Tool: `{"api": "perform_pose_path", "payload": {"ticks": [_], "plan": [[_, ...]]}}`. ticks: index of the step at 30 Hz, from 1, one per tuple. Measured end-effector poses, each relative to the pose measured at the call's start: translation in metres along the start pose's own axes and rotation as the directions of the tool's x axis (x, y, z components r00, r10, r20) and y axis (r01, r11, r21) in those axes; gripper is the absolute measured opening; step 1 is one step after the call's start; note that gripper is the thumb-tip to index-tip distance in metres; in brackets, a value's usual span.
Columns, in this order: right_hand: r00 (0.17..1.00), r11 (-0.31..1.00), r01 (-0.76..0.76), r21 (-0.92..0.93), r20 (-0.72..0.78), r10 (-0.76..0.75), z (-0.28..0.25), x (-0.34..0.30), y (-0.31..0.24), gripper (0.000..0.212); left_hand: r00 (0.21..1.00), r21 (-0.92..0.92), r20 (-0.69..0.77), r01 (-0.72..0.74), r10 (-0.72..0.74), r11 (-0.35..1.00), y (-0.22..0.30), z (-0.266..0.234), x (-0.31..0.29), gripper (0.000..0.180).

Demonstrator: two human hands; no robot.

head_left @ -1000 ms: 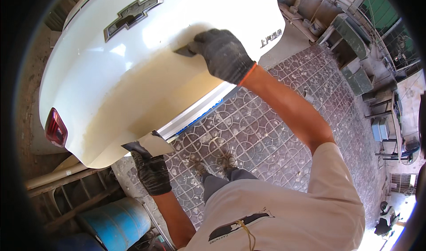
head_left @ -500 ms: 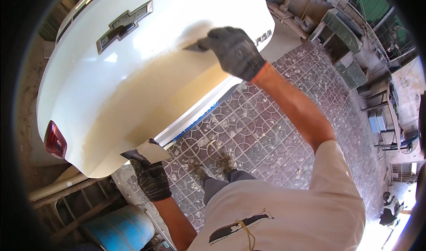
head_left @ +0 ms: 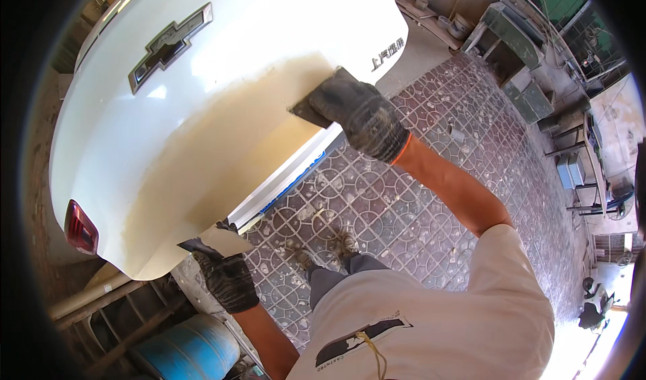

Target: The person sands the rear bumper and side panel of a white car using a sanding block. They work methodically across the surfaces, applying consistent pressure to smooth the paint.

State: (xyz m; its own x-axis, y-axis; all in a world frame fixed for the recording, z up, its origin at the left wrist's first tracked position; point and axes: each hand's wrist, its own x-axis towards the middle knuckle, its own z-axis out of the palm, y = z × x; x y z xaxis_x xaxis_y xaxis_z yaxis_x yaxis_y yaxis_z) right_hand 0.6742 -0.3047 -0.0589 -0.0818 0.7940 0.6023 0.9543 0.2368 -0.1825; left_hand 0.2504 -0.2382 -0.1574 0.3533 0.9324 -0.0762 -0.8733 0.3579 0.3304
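A white car's rear panel [head_left: 249, 23] fills the upper left, with a broad tan patch of putty-like filler [head_left: 222, 131] across its lower part. My right hand [head_left: 367, 118], in a dark glove with an orange cuff, grips a thin dark putty spreader [head_left: 309, 114]. Its blade lies against the patch's right end, near the panel's lower edge. My left hand [head_left: 230, 284], gloved too, pinches a flat plate [head_left: 227, 241], beige on top with a dark corner, just off the panel's lower left. The fingers under the plate are partly hidden.
A dark emblem [head_left: 170, 44] and red tail lights [head_left: 82, 226] sit on the car. At the lower left, a blue barrel [head_left: 185, 346] lies beside a wooden frame [head_left: 128, 313]. Patterned tiles [head_left: 424, 212] cover the floor. Green cabinets [head_left: 508, 40] and a shelf [head_left: 585, 158] stand right.
My right hand has brought the spreader down from the patch's upper edge to near the panel's lower edge. My left hand, holding the plate, stays almost in place. The whole view has shifted slightly.
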Motion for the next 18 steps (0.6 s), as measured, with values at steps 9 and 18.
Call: {"api": "perform_pose_path", "payload": {"ticks": [9, 18], "plan": [[1.0, 0.956, 0.022, -0.294, -0.015, -0.027, -0.023, 0.062, 0.01, 0.04, 0.979, 0.116, 0.187, 0.061, -0.082, 0.991, 0.019, 0.0, 0.004, 0.052], [0.989, 0.951, 0.074, -0.299, 0.142, -0.033, 0.001, 0.036, -0.011, 0.039, 0.987, 0.345, -0.083, -0.099, 0.135, 0.933, -0.01, 0.058, -0.011, 0.039]]}}
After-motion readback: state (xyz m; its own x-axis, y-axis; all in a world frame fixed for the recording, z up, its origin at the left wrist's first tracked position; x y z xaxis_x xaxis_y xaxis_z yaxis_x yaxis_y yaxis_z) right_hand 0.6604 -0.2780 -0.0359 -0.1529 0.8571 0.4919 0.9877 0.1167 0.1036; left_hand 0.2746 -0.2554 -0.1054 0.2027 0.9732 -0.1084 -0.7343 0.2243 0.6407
